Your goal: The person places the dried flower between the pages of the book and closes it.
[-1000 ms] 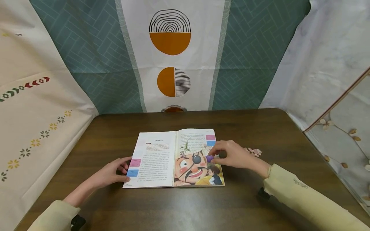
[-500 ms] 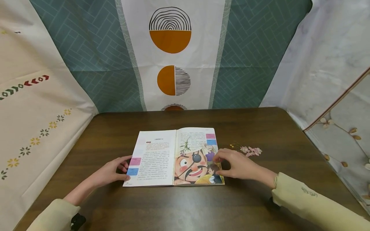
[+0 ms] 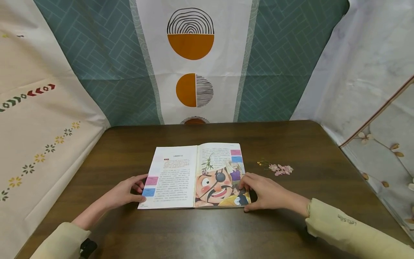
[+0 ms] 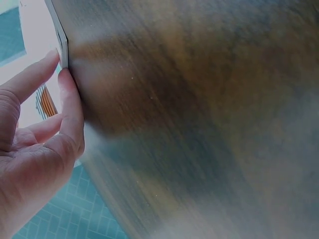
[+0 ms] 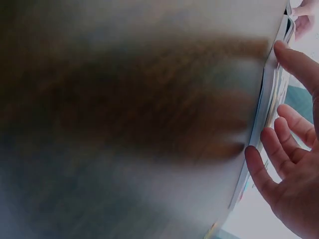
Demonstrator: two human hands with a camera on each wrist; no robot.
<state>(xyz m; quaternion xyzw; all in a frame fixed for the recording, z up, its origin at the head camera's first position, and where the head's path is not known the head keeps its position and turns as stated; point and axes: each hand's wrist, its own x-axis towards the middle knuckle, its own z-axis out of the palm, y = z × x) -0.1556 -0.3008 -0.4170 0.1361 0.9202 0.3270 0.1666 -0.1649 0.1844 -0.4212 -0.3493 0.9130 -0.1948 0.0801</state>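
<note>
An open book (image 3: 176, 180) lies flat on the table, with a cartoon of an eye-patched face on its right page. At the lower left edge, my left hand (image 3: 122, 194) holds the book, thumb on the page corner and a fingertip at the edge, as the left wrist view shows of the hand (image 4: 40, 134). My right hand (image 3: 266, 192) rests by the lower right corner. In the right wrist view, that hand (image 5: 291, 159) has its thumb and loosely extended fingers spread along the page edges (image 5: 264, 104).
Pink flowers on a stem (image 3: 280, 169) lie to the right of the book, beside the right hand. The dark wooden table (image 3: 207, 233) reaches back to a patterned curtain (image 3: 207, 64). Pale cloths hang at both sides.
My right hand has slid from the middle of the right page's edge down toward the book's lower right corner, uncovering the picture and flowers. The left hand has stayed in place.
</note>
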